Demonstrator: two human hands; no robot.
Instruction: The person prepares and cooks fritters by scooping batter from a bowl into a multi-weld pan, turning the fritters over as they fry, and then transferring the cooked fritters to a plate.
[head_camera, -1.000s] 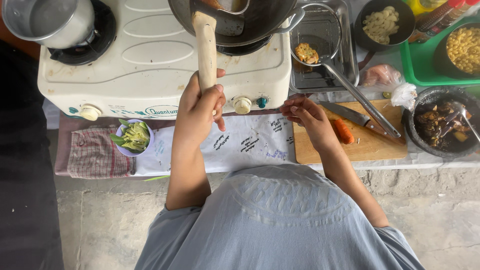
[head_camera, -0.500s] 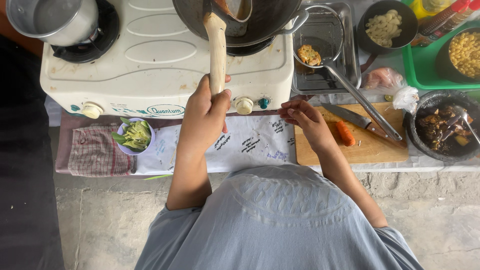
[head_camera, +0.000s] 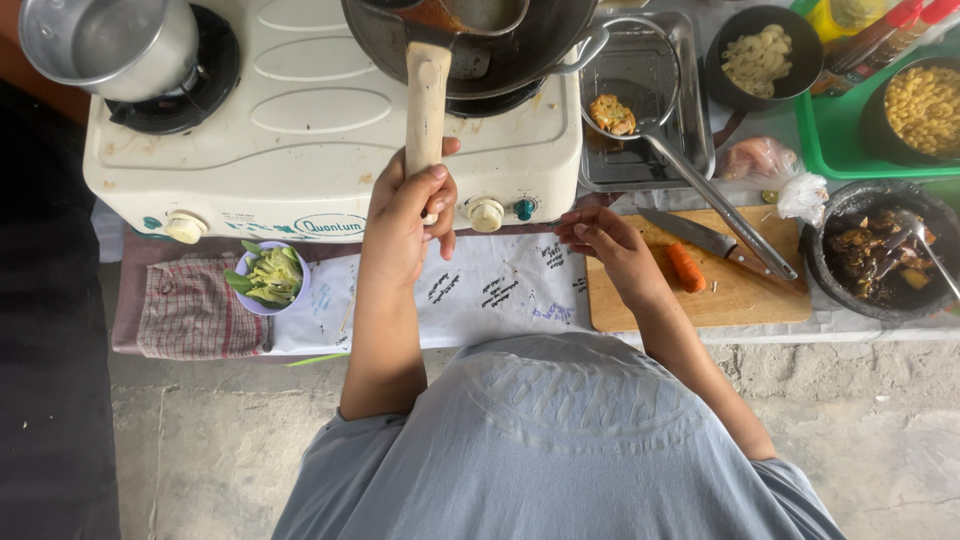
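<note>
The handle (head_camera: 427, 105) is now gripped lower by the left hand (head_camera: 408, 212); the wok (head_camera: 470, 40) is steadied; the right hand (head_camera: 605, 240) is held loosely open, empty.

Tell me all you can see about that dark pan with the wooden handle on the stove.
The pan is a dark, round, deep one, metal by the look of it, sitting on the right burner of the white stove. Its pale wooden handle points straight toward the person, whose left hand grips its end. A small metal loop handle juts from the right side. The inside looks dark and greasy; its far part is cut off by the picture's edge.
</note>
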